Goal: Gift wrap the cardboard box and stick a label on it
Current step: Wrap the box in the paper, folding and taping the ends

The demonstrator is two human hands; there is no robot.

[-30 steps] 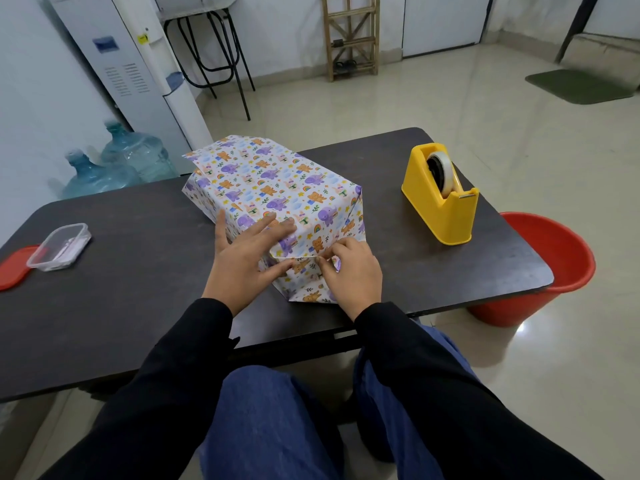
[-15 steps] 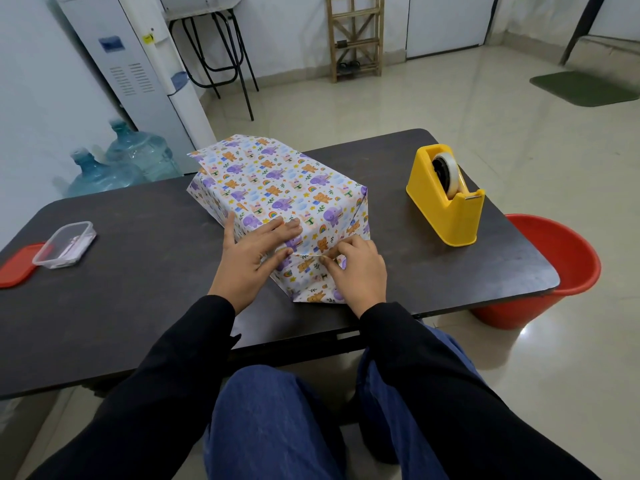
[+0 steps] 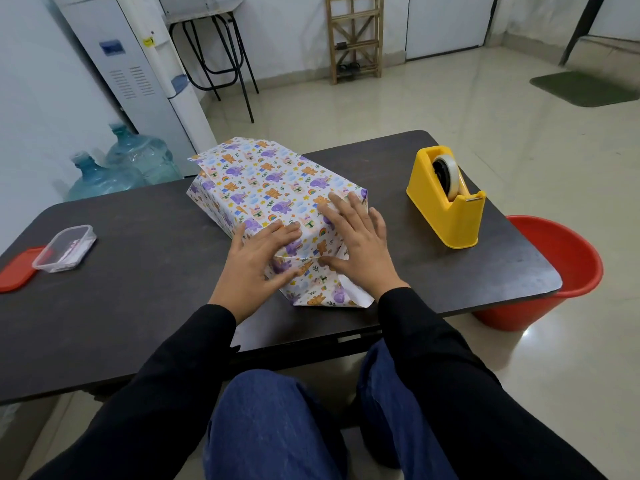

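Dark table [image 3: 138, 306], animal-print wrapped box [image 3: 263, 188]

Office break rm: water dispenser [image 3: 138, 74] w/ spare jugs [image 3: 140, 160], tiled floor [image 3: 450, 109], tape dispenser [image 3: 446, 206] on table [image 3: 138, 306].

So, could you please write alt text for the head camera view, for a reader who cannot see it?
A seated person presses the left hand and right hand flat on the near end of a box wrapped in animal-print paper on a dark table. A yellow tape dispenser stands to its right, a clear plastic container to its left.
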